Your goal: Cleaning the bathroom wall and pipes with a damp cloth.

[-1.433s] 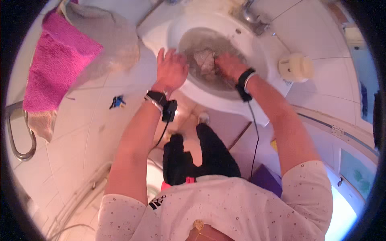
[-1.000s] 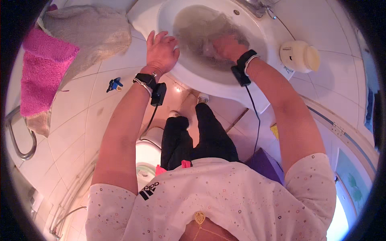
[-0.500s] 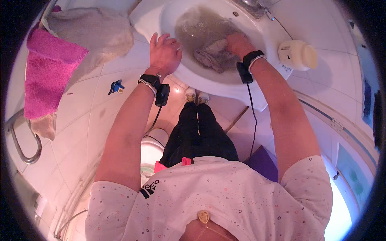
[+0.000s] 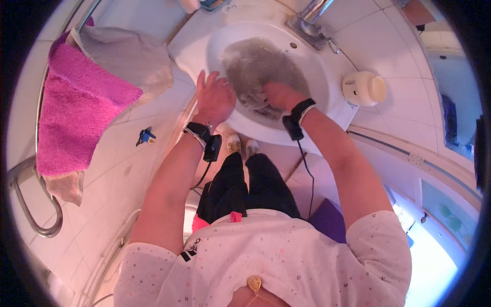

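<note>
In the white washbasin (image 4: 318, 77) stands murky grey-brown water (image 4: 261, 59). My right hand (image 4: 284, 97) is down in it, closed on a wet grey cloth (image 4: 252, 99) that lies partly under the surface. Its fingertips are hard to make out in the cloudy water. At the basin's left edge, my left hand (image 4: 216, 101) rests with its fingers spread and bent, holding nothing. Both wrists carry a black strapped device with a cable.
A chrome tap (image 4: 313, 18) rises behind the basin. On the right ledge stands a cream-coloured jar (image 4: 364, 88). Pink (image 4: 84, 102) and beige towels (image 4: 128, 56) hang at left above a metal grab bar (image 4: 38, 230). A blue hook (image 4: 146, 136) sits on the tiled wall.
My right hand has drawn the cloth nearer and leftward in the basin, and the cloth is more bunched under it. My left hand stays at the rim. The whole view has shifted.
</note>
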`<state>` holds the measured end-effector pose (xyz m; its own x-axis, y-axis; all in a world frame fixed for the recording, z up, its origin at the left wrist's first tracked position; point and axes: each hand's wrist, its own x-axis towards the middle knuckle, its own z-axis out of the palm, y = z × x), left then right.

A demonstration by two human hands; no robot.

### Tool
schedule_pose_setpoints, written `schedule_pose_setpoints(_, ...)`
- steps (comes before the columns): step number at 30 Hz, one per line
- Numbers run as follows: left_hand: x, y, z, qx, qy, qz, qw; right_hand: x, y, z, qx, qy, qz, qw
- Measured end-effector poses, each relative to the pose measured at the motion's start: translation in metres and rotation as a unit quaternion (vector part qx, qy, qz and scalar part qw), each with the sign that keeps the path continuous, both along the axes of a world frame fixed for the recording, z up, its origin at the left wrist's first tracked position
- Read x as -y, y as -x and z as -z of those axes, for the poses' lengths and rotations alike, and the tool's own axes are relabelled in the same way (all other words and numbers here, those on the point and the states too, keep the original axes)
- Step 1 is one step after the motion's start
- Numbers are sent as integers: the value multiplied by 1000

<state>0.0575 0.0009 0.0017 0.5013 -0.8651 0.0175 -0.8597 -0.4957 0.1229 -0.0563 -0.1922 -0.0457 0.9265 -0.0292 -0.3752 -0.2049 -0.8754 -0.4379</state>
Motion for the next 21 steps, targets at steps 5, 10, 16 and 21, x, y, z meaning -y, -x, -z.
schedule_pose_setpoints(5, 3, -1, -3, -7, -11, -10, 1000, 31, -11, -8, -35, 164, 73, 983)
schedule_pose_setpoints(10, 3, -1, -4, -11, -64, -14, 998, 13, -10, 14, 24, -17, 96, 995)
schedule_pose_setpoints(16, 14, 12, 3, -275, 176, -103, 940, 6, -19, 7, 84, 148, -142, 975)
schedule_pose_setpoints(21, 55, 61, -28, -723, 275, -334, 539, 48, -15, 20, 46, -70, 4, 996)
